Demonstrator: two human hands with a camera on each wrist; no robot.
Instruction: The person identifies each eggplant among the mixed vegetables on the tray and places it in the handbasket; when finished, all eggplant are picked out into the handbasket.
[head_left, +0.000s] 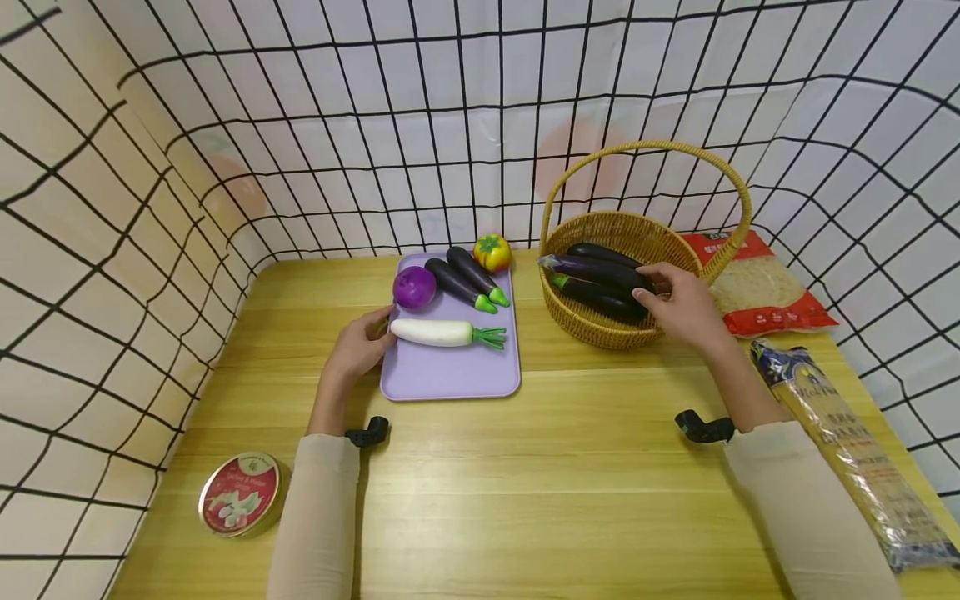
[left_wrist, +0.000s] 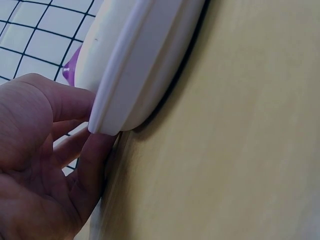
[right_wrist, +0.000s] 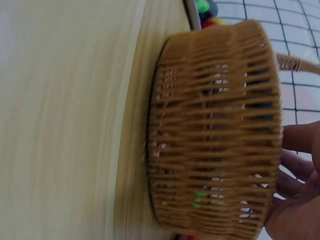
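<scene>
My left hand [head_left: 358, 343] pinches the left rim of a lilac tray [head_left: 450, 379], with fingers above and below the edge in the left wrist view. Across the tray lies a white radish [head_left: 435, 332] with green leaves. Behind it sit a purple round vegetable [head_left: 414, 287], two small eggplants [head_left: 459, 285] and a yellow-orange tomato [head_left: 492, 252] at the back corner. My right hand [head_left: 684, 307] reaches over the front right of a wicker basket [head_left: 592, 332] and grips the right end of a dark eggplant [head_left: 596, 271]. Two more eggplants [head_left: 603, 300] lie beside and under it.
The basket's tall handle [head_left: 652, 146] arches above it. To the right lie a red-and-clear food packet [head_left: 765, 287] and a long plastic packet [head_left: 847, 442] near my right forearm. A round red tin [head_left: 242, 496] stands left of my left forearm. Black grid-patterned walls surround the wooden table.
</scene>
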